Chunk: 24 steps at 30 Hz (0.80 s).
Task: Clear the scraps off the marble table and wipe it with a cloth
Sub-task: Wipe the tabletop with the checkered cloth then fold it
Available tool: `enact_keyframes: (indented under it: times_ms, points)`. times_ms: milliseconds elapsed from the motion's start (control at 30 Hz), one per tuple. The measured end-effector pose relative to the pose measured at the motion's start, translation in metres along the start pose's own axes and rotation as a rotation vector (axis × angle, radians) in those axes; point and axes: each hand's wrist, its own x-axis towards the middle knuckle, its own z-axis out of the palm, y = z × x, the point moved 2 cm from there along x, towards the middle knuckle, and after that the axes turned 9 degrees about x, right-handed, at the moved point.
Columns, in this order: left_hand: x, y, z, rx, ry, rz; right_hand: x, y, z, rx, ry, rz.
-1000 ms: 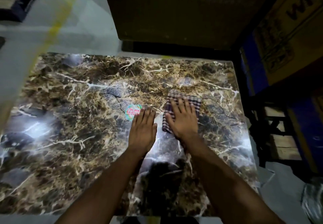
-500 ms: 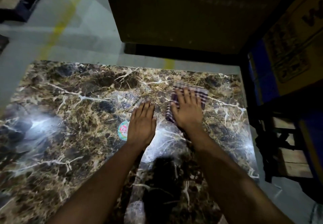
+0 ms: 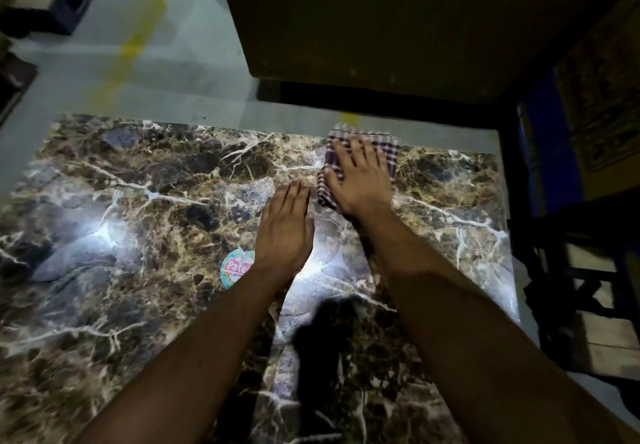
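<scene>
Flat: right hand [image 3: 358, 180] on cloth [image 3: 388, 149].

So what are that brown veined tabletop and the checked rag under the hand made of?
The brown veined tabletop looks like polished marble or a marble-look slab: white veins run through it and it mirrors the light in bright glare patches. The checked purple-and-white rag looks like thin woven cotton, matte and folded flat under the right hand. The round sticker appears to be glossy printed paper or film.

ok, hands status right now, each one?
Left hand: open, flat on the marble table, holding nothing.
Right hand: open, palm pressing the checked cloth.
</scene>
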Motion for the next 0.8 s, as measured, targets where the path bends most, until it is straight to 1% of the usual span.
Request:
enact_keyframes:
  times_ms: [133, 200, 267, 367, 467, 667, 733, 800]
  points:
    - [0.018, 0.019, -0.001, 0.011, 0.004, 0.095, -0.014, 0.045, -0.014, 0.001, 0.081, 0.153]
    - [0.020, 0.038, 0.002, 0.005, -0.005, 0.166, -0.033, 0.062, -0.018, -0.012, 0.111, 0.181]
    - [0.012, 0.057, 0.007, -0.001, -0.008, 0.195, -0.054, 0.071, -0.019, -0.013, 0.103, 0.190]
    - [-0.013, 0.076, 0.013, 0.003, -0.007, 0.187, -0.092, 0.074, -0.016, -0.032, 0.059, 0.191]
    - [-0.039, 0.082, 0.016, 0.021, -0.018, 0.201, -0.133, 0.066, -0.006, -0.025, 0.055, 0.172]
    - [-0.105, 0.067, 0.015, -0.008, -0.081, 0.238, -0.232, 0.030, 0.014, 0.019, 0.009, 0.054]
    - [-0.128, 0.059, 0.015, -0.013, -0.095, 0.240, -0.272, 0.029, 0.018, 0.008, -0.003, 0.012]
    - [-0.150, 0.052, 0.014, -0.018, -0.101, 0.249, -0.304, 0.037, 0.019, 0.005, -0.018, 0.028]
